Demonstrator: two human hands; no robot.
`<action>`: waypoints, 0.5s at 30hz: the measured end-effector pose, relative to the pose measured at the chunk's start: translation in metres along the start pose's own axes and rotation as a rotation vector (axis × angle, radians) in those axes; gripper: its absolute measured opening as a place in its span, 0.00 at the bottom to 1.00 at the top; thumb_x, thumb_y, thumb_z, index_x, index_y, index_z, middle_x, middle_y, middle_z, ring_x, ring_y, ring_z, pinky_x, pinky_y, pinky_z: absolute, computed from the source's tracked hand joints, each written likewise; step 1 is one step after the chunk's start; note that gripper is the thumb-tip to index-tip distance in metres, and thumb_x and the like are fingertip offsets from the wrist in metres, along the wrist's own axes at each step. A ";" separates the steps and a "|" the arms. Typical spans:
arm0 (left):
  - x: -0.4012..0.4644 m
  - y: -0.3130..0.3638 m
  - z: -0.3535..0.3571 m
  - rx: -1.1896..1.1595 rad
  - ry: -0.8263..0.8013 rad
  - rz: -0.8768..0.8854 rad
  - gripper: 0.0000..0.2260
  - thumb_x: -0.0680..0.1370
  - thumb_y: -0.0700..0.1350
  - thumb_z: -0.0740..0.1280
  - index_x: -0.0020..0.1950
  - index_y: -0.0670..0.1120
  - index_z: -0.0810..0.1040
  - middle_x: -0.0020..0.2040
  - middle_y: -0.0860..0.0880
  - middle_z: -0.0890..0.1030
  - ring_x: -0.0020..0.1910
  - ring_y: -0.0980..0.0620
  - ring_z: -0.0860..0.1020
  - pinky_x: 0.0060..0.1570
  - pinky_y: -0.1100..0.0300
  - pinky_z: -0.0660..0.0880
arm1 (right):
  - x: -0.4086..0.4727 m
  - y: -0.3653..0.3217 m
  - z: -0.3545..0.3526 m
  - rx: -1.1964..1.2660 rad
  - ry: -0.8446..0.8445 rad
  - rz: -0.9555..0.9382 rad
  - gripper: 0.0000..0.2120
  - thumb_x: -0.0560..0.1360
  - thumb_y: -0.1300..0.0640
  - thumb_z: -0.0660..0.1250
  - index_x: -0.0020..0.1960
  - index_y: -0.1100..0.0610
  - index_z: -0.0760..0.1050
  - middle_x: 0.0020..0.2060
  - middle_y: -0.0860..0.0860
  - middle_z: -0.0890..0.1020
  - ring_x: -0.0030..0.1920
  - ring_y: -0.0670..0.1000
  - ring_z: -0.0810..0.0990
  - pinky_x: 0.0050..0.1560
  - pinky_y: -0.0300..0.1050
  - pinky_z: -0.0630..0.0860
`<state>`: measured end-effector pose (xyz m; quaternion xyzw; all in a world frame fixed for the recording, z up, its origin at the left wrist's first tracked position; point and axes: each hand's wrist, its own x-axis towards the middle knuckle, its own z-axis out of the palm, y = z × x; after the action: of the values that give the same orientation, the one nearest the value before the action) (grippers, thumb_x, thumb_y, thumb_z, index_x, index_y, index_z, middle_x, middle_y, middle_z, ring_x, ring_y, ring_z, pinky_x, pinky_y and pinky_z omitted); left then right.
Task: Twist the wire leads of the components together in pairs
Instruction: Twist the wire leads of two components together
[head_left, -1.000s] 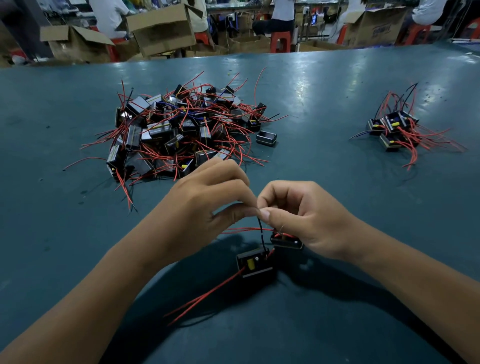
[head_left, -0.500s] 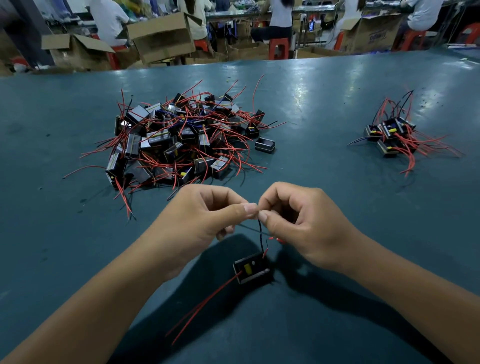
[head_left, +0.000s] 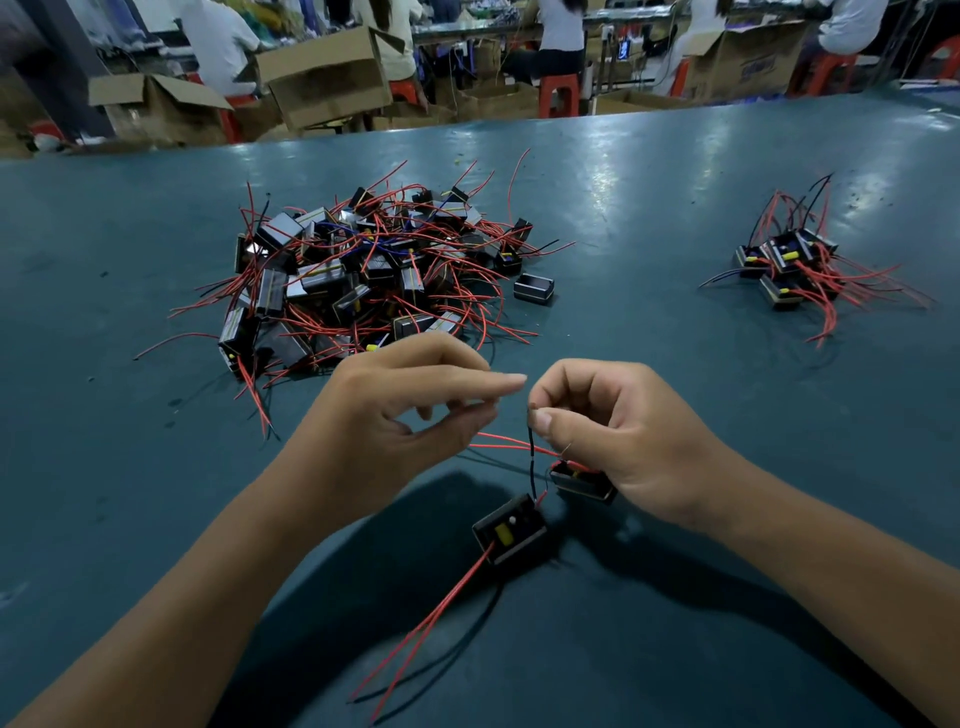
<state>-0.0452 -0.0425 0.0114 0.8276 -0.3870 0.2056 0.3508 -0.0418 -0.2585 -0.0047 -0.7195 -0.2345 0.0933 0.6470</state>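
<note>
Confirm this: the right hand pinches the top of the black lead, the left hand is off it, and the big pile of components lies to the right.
Wrong on the pile. The head view shows the big pile on the left; the small pile lies right. The right hand does pinch the black lead, and the left hand is off it.

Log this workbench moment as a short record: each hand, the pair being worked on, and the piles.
left hand: open, off the wire
right hand: pinches black lead
near component: on table, red leads trailing toward camera
second component: under right hand
large pile: far left
small pile: far right
</note>
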 end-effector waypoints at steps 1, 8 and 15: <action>0.000 -0.001 0.001 -0.020 0.017 -0.007 0.09 0.76 0.36 0.72 0.55 0.42 0.85 0.46 0.47 0.80 0.42 0.53 0.78 0.41 0.61 0.72 | 0.000 0.000 0.000 0.009 -0.011 -0.001 0.03 0.72 0.57 0.66 0.40 0.56 0.75 0.27 0.44 0.72 0.27 0.44 0.65 0.27 0.35 0.64; -0.002 -0.003 0.008 0.044 0.015 0.068 0.05 0.75 0.40 0.74 0.51 0.45 0.86 0.45 0.47 0.80 0.43 0.50 0.79 0.42 0.56 0.75 | -0.002 0.001 -0.001 0.051 -0.114 0.004 0.02 0.73 0.58 0.67 0.41 0.55 0.76 0.29 0.49 0.71 0.28 0.45 0.64 0.29 0.36 0.63; -0.002 -0.002 0.001 0.227 -0.038 0.174 0.05 0.78 0.43 0.72 0.48 0.43 0.87 0.44 0.47 0.80 0.42 0.50 0.74 0.39 0.54 0.72 | -0.003 0.000 0.001 0.013 -0.130 0.007 0.03 0.73 0.58 0.67 0.42 0.57 0.76 0.29 0.47 0.72 0.29 0.45 0.65 0.30 0.38 0.63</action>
<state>-0.0449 -0.0416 0.0088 0.8290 -0.4382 0.2620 0.2285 -0.0447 -0.2583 -0.0051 -0.7086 -0.2730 0.1438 0.6346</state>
